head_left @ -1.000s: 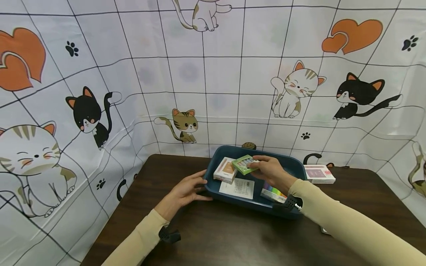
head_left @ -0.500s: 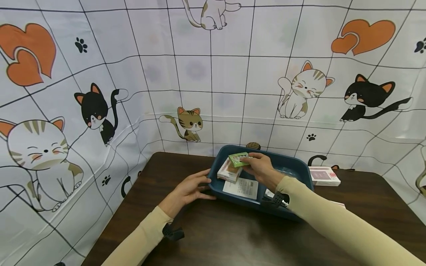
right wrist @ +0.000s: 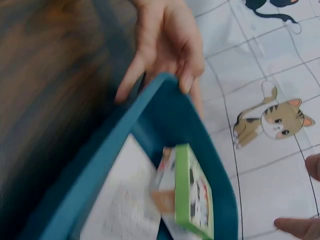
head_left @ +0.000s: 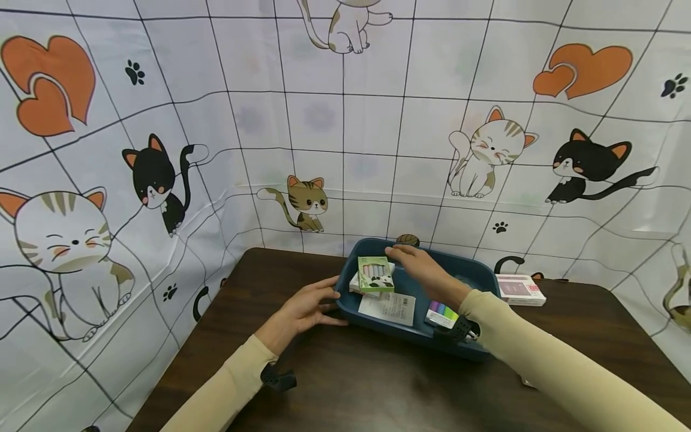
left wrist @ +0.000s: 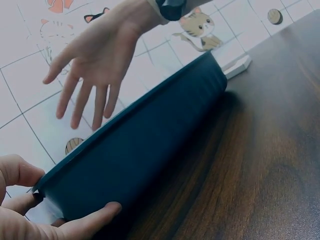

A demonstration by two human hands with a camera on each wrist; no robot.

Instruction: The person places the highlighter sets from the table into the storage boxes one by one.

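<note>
A dark blue plastic bin (head_left: 378,329) stands on the table, its left end held by my left hand (head_left: 310,307). In the left wrist view, that hand's thumb (left wrist: 95,220) lies against the bin's outer wall. A green windowed box of pale sticks (head_left: 375,275) rests on a white-and-brown box (right wrist: 167,182) inside the bin. Over the bin, just right of the green box and apart from it, my right hand (head_left: 426,273) holds nothing, its fingers extended. A white barcoded packet (head_left: 396,309) and a box with rainbow colours (head_left: 442,314) lie on the bin's floor.
A pink-and-white box (head_left: 520,290) lies on the dark wooden table (head_left: 345,384) beyond the bin's right end. Part of a pale item (head_left: 526,382) shows beside my right sleeve. A cat-patterned sheet (head_left: 367,168) hangs behind the table.
My right hand has let go of the green box, which now lies on the white-and-brown box. The fingers have straightened and drawn slightly right. My left hand keeps its place on the bin.
</note>
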